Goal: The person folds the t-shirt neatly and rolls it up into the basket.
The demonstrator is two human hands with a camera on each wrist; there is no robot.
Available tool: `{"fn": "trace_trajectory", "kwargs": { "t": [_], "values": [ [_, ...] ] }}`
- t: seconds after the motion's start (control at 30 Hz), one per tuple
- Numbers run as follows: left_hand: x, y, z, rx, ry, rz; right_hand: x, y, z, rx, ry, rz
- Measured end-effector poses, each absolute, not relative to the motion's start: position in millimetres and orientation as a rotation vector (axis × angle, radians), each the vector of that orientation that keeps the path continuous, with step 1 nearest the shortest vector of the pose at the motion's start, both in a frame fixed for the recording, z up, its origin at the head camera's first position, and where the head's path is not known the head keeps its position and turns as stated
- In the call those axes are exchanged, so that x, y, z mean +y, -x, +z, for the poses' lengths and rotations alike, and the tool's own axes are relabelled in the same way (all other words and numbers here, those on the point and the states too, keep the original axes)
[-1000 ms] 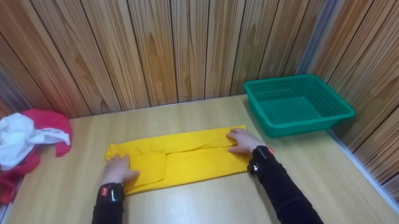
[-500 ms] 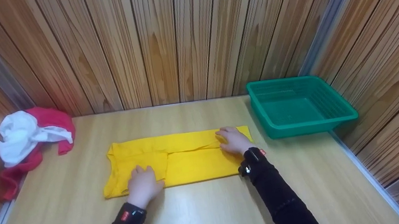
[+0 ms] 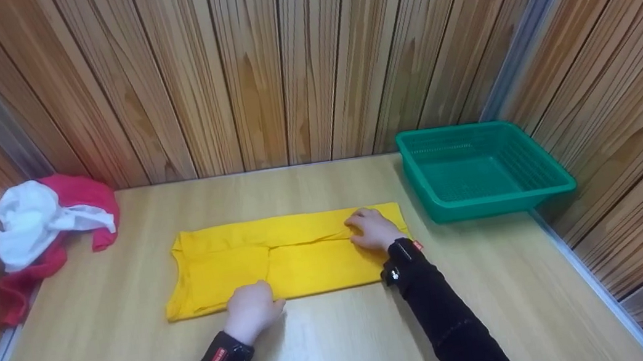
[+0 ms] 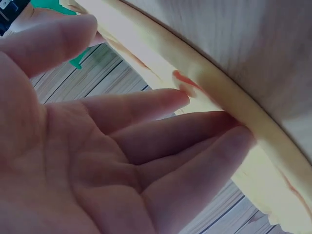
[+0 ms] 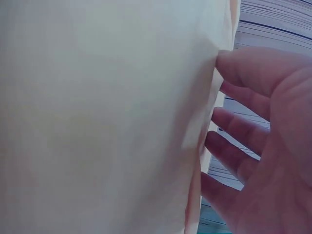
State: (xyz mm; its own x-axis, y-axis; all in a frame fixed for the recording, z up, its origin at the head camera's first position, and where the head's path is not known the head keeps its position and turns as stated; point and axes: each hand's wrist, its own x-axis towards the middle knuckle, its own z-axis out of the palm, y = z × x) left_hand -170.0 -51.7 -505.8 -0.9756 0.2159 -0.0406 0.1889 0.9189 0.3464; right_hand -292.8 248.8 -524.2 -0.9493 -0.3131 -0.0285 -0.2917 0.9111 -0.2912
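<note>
- Lying flat on the surface (image 3: 344, 351), a folded yellow cloth (image 3: 321, 270) is in the middle, its long sides running left to right.
- The left hand (image 3: 251, 309) is at the near edge of this cloth, left of its middle; the fingers extend, their tips touch the edge, and the thumb stands apart from them.
- The right hand (image 3: 375, 230) rests over the right part of the cloth, farther than the left hand; its fingers and thumb are spread, with tips at a fold.
- Both hands are well apart, with a stretch of yellow cloth between them.
- In the head view, the left hand's fingers are mostly hidden under its own back.
- In the wrist views, the cloth looks pale and is cut off by the frame; some fingertips of the right hand are hard to make out against its edge.
- Both dark sleeves (image 3: 465, 329) are cut off at the near side.
</note>
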Motion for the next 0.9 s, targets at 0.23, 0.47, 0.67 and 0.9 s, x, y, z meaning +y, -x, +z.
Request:
{"fn": "trace_trajectory", "kwargs": {
  "t": [0.23, 0.47, 0.67, 0.9],
  "values": [
    [-47, 174, -508, 2.95, -0.364, 0.506, 247, 293, -523, 2.995, 0.429, -0.427],
    [-52, 189, -516, 2.943, -0.4, 0.413, 248, 293, -520, 3.006, 0.371, -0.386],
    [-62, 210, -523, 2.975, -0.431, 0.387, 249, 291, -515, 2.999, 0.313, -0.3],
    [-66, 230, -522, 3.011, -0.344, 0.37, 251, 290, -514, 2.996, 0.279, -0.248]
  ]
}}
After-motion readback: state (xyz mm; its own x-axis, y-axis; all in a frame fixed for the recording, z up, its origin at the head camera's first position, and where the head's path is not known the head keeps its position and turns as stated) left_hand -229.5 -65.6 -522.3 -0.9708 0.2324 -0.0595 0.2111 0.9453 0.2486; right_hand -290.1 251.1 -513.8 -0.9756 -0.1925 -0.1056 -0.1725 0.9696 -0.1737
